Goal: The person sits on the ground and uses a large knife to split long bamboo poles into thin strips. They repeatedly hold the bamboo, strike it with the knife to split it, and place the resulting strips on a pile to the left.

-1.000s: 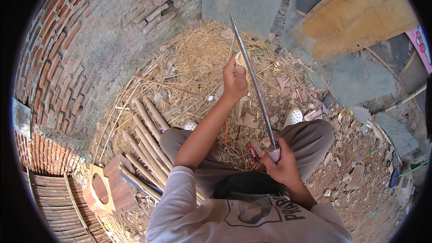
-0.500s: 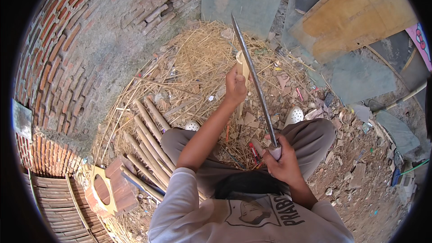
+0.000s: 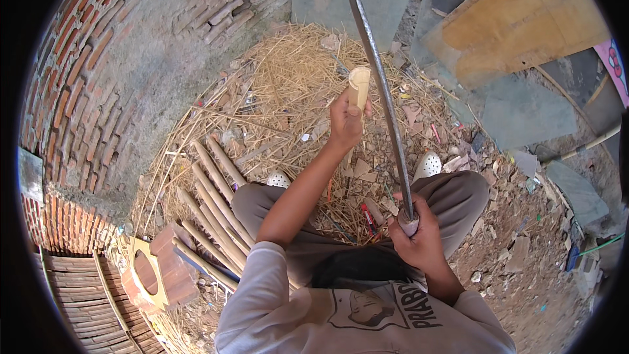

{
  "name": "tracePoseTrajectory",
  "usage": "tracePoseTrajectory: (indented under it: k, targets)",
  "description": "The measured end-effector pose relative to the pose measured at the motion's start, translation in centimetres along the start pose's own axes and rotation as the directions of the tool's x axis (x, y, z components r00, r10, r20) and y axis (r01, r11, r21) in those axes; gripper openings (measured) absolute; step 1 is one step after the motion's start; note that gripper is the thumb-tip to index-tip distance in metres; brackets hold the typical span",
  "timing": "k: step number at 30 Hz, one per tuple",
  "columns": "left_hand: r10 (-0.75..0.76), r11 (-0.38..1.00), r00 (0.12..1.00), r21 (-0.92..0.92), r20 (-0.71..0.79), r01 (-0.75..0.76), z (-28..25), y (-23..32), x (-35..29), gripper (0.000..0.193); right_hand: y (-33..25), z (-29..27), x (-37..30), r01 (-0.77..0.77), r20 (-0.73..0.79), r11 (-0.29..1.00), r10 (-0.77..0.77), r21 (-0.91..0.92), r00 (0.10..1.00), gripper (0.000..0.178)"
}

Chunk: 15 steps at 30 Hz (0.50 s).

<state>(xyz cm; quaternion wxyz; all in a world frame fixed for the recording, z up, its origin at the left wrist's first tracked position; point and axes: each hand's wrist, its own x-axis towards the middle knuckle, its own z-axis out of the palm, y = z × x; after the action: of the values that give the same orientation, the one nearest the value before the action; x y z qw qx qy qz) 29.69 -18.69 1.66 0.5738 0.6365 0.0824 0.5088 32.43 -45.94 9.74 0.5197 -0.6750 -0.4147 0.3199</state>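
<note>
Head view | left hand (image 3: 345,122) gripping bamboo (image 3: 359,86) protruding beyond it | right hand (image 3: 419,235) gripping knife (image 3: 386,95)

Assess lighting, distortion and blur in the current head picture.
In the head view, light looks soft, with no hard shadows near the left hand or right hand; in the head view, fisheye distortion bows the brick wall; same view, the long-bladed knife looks fairly sharp.

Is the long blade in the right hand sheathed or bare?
Bare: the long blade shows metal from its tip down to the handle in the right hand, with no cover over it.
</note>
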Motion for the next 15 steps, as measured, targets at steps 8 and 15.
tracePoseTrajectory:
  k: [8,15]
  targets:
    - [0.0,1.0,1.0,0.018,-0.005,0.0,-0.5,-0.8,0.0,0.076,1.7,0.9,0.5,-0.144,0.085,0.986,0.137,0.089,0.987,0.037]
    - [0.054,0.995,0.994,0.093,-0.092,-0.045,0.3,1.5,0.4,0.077,1.1,0.5,-0.2,-0.033,0.053,0.964,0.02,0.266,0.998,0.036]
